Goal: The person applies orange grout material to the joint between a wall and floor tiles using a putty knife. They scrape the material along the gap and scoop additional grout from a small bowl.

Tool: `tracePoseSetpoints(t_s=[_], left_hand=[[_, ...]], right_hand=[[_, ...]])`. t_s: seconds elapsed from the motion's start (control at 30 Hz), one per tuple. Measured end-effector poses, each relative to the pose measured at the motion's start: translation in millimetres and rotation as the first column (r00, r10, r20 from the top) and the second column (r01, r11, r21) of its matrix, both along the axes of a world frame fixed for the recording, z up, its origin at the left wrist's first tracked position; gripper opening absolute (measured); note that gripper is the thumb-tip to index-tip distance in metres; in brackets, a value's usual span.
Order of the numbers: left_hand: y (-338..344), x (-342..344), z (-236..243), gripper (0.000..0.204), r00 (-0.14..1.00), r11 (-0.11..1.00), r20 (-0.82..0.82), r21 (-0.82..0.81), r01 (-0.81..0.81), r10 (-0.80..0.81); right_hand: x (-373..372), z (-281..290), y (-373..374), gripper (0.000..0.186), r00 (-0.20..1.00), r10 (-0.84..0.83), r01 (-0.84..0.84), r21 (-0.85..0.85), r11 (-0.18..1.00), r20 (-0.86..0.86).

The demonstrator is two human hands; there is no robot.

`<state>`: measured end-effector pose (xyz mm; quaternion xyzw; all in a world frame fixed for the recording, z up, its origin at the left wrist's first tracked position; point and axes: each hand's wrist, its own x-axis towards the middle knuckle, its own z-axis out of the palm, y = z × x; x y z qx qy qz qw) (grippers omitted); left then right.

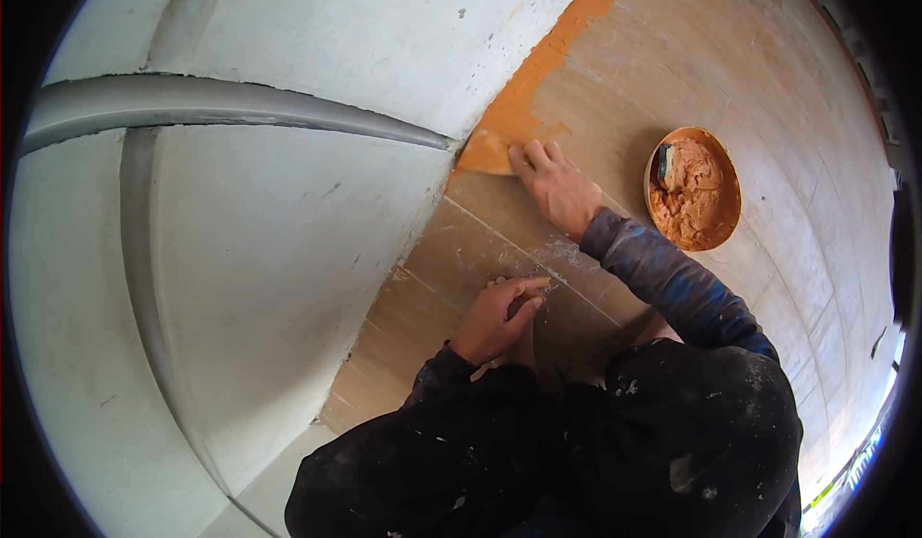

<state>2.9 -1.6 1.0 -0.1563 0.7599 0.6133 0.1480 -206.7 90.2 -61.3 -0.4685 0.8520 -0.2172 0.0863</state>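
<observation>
My right hand (pixel 565 190) is closed on a flat scraper (pixel 486 156) coated with orange paste. Its blade lies against the floor at the foot of the white wall (pixel 279 211). Beyond it, a smeared band of orange paste (pixel 541 69) runs along the floor's edge. My left hand (pixel 497 317) is held low in front of my legs, its fingers curled; what they hold, if anything, I cannot make out. To the right of my right hand stands a round tub (pixel 739 202) of thick orange paste (pixel 699 192), with a dark-edged tool (pixel 664 165) stuck in it.
Wood-look floor planks (pixel 615 86) stretch to the right, with pale dusty marks near my right wrist. Grey pipes or conduits (pixel 240 99) are set into channels in the wall on the left. My bent knees (pixel 691 432), in black spotted trousers, fill the lower middle.
</observation>
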Motion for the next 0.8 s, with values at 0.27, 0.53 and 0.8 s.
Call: tracePoseSetpoints(t_s=[0.27,0.53,0.8], left_hand=[[1,-3,0,0.034,0.999,0.999,0.052,0.042,-0.016,0.014],[2,1,-8,0.032,1.000,1.000,0.019,0.004,0.004,-0.004],[-3,-2,2,0.027,0.995,0.993,-0.025,-0.057,0.100,-0.101]], right_hand=[[4,11,9,0.049,0.997,-0.020,0.016,-0.041,0.999,-0.080],[34,-10,-7,0.053,0.997,0.066,-0.068,-0.027,0.997,-0.037],[50,6,-4,0.049,0.992,0.025,-0.021,-0.038,0.999,0.122]])
